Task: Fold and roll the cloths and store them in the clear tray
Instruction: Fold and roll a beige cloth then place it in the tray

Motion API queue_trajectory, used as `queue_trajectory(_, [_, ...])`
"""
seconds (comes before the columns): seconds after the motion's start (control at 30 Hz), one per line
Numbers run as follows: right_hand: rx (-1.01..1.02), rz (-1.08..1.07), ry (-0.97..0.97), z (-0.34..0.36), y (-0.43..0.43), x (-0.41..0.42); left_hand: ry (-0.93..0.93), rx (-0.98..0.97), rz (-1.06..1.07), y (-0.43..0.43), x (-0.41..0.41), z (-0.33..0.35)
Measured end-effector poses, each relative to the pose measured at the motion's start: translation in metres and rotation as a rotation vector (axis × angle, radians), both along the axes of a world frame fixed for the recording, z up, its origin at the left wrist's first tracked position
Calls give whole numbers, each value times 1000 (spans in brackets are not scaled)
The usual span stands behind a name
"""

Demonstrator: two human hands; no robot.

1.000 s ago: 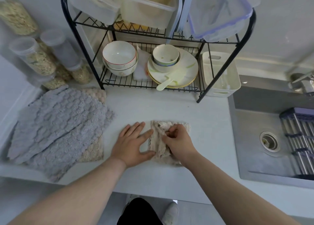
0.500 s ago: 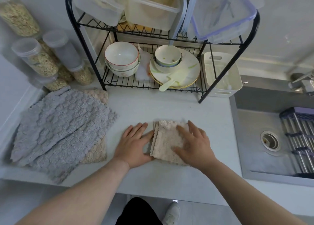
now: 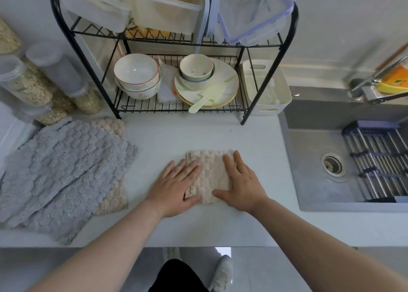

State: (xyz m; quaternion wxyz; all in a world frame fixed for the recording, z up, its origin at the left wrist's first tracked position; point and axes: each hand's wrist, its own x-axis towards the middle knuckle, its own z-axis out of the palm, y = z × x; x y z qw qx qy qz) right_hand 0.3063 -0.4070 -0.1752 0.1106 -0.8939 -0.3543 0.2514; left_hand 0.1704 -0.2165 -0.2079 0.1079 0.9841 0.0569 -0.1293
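1. the folded beige cloth [image 3: 210, 172] lies flat on the counter [image 3: 198, 135], in front of the dish rack [image 3: 176, 111] and left of the sink [image 3: 320, 181]; it is a small rectangle, so i judge the folding is about done and the rolling not yet begun
2. the left hand [image 3: 174, 185] lies palm down on the cloth's left edge, fingers straight and a little apart, thumb at the near left corner; nothing is pinched
3. the right hand [image 3: 242, 185] lies palm down on the right part, fingers straight and slightly spread, thumb stretched left along the near edge; both hands probably press this way to flatten the folds and stop the fluffy layers springing open
4. the grey cloth [image 3: 61, 172] waits spread on the counter's left end, near but apart from the hands, likely kept there so the middle is free for working; a second beige cloth [image 3: 110, 196] pokes out from under it
5. the tray [image 3: 265, 110], pale and see-through, stands just right of the rack beside the sink; i take it as the store; no cloth shows in it
6. counted: two hands; one folded cloth; one beige cloth unfolded; grey cloth in one or two layers, i cannot tell which; one tray
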Motion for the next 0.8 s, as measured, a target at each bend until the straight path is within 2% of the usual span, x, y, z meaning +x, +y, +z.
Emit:
queue_trajectory(0.1, [11,-232,51,5,-3,-8,44,31,-4,0,-2,-3])
queue_trajectory(0.2, [-28,-357,75,8,0,-13,62,31,18,-2,0,1])
queue_trajectory(0.27, [43,-452,221,18,1,-14,82,10,33,-6,1,12])
queue_trajectory(0.33, [217,-555,410,32,-2,-12,49,-73,86,-14,0,29])
queue_trajectory(0.4, [350,-545,501,56,-11,-7,-70,-253,259,-22,3,52])
queue_trajectory(0.5, [441,-355,540,100,-33,3,-217,-517,477,-30,18,101])
queue_trajectory(0.57, [499,-267,574,132,-48,9,-140,-838,480,-37,26,140])
queue_trajectory(0.63, [566,-214,688,161,-62,13,-36,-1118,447,-45,29,170])
queue_trajectory(0.73, [716,-190,906,192,-75,17,-8,-1332,441,-58,24,202])
queue_trajectory(0.8, [936,-335,1046,202,-75,19,-74,-1478,459,-62,21,219])
